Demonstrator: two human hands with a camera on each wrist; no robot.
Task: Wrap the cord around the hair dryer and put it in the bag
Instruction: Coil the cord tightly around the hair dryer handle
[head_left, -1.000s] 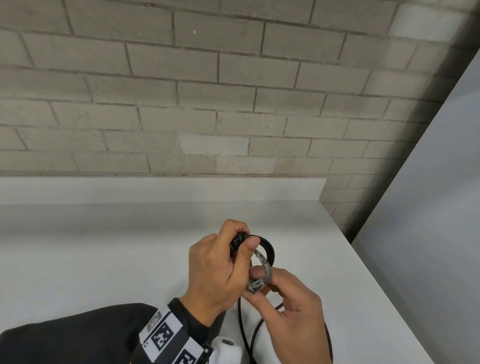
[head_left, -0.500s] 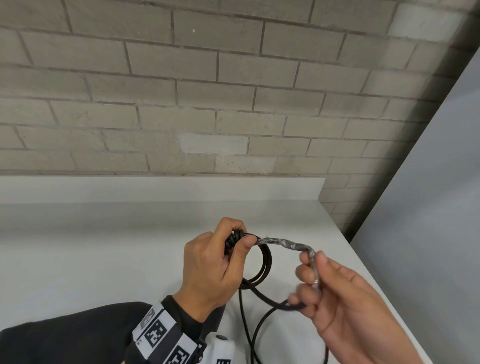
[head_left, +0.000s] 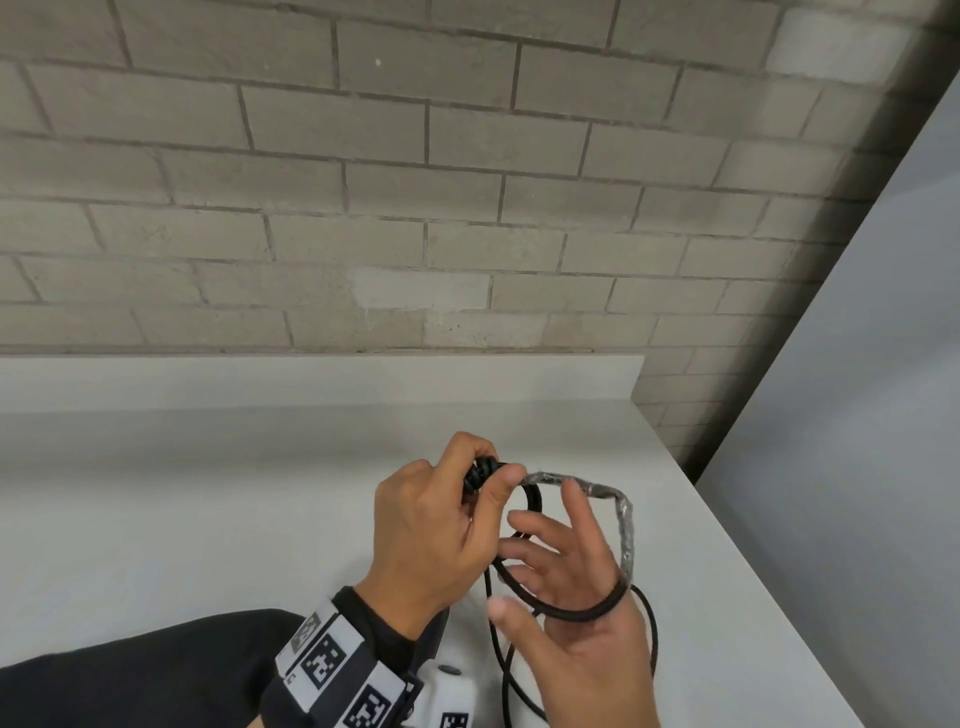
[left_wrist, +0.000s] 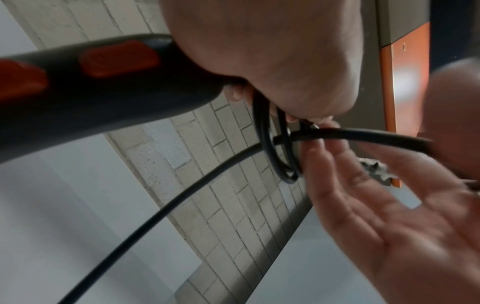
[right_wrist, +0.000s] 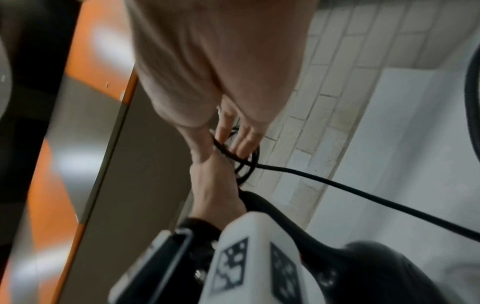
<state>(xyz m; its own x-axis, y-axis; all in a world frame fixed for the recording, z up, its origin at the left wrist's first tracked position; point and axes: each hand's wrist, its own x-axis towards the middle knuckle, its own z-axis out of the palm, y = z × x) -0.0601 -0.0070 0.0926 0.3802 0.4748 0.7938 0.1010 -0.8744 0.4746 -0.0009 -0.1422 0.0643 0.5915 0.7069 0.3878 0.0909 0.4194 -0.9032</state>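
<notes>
So we've got the left hand (head_left: 431, 525) wrapped tight around the end of the hair dryer (left_wrist: 85, 90) handle, fingers curled and thumb pressing down on a few coils of the black cord (head_left: 566, 613) right at the top of the fist. From the left wrist view we can see the dark handle with its two orange-red switches sticking out of the fist, and a couple of cord loops hanging below the fingers.

The right hand (head_left: 571, 613) is just beside it, palm up, fingers spread apart and relaxed – not clamped on anything. A big loop of cord runs from the left thumb, out over the right fingertips and back across the right palm near the thumb base, so it's draped on the hand rather than pinched. One stretch of that loop is covered in clear crinkly tape (head_left: 623, 525).

The rest of the cord trails down off the hands toward the near edge of the white tabletop (head_left: 208, 519), all held up above the tabletop near its right edge. Brick wall (head_left: 467, 208) behind the far edge – and we can't spot the bag in any view
</notes>
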